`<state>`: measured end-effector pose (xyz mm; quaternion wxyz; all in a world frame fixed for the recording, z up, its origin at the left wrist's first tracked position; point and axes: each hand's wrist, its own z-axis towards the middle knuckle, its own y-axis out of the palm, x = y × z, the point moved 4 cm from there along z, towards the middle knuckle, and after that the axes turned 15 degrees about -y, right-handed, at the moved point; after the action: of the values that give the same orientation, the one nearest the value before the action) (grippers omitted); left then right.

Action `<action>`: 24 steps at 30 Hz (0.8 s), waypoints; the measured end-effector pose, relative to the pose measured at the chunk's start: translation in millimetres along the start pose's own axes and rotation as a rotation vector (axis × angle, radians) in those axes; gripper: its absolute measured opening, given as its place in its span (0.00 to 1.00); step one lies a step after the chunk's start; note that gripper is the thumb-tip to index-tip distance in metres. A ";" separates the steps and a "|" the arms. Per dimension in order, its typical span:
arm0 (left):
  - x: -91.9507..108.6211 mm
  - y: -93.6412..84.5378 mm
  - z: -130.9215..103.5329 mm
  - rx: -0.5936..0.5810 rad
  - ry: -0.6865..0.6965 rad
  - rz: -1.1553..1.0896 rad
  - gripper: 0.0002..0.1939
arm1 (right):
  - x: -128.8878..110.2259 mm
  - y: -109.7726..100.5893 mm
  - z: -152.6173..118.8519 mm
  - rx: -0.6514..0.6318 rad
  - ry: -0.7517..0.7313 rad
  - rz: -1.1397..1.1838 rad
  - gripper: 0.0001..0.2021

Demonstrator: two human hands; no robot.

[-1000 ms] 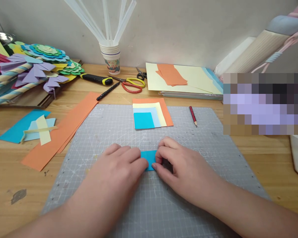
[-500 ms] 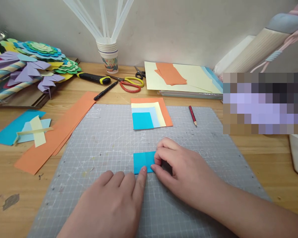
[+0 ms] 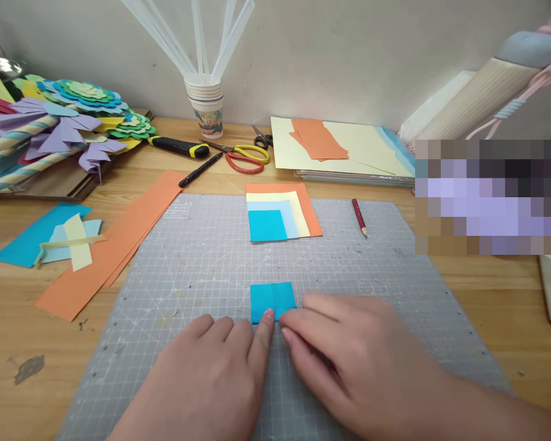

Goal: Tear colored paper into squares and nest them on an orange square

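Note:
A small folded blue paper (image 3: 272,299) lies on the grey cutting mat (image 3: 202,245), with a faint crease down its middle. My left hand (image 3: 211,367) presses its index fingertip on the paper's near edge, its other fingers spread over the mat. At the paper's lower right corner, my right hand (image 3: 358,349) touches the near edge, its fingers bent close together and slightly blurred. Beyond the hands sits a stack of nested squares (image 3: 310,208) in orange, cream, light blue and blue.
A pencil (image 3: 359,218) lies on the mat at right. Orange strips (image 3: 119,245) and blue paper (image 3: 39,236) lie left. Behind are scissors (image 3: 245,160), a cutter (image 3: 179,147), a pen (image 3: 199,170), paper cups (image 3: 206,110), and paper sheets (image 3: 367,144).
My right hand has moved down from the paper's right side to its near corner, uncovering the right part. My left hand keeps its fingertip on the paper. The view has shifted slightly.

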<state>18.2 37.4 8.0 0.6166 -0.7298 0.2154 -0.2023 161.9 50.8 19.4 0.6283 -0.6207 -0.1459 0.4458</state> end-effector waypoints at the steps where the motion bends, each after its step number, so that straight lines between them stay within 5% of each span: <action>1: -0.1 0.9 0.5 -0.013 -0.001 -0.002 0.25 | -4.0 0.2 -0.4 -0.002 -0.033 -0.033 0.13; 10: -1.2 0.8 -1.7 -0.168 -0.041 -0.048 0.31 | -19.7 11.4 -9.5 0.128 -0.099 -0.250 0.12; 24: -1.1 -2.4 5.8 -0.132 -0.065 -0.137 0.31 | -19.6 17.7 -11.8 0.056 -0.083 -0.298 0.15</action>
<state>20.7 43.2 9.4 0.5584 -0.7880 0.1579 -0.2057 152.8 25.6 8.4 0.6979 -0.5555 -0.2499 0.3768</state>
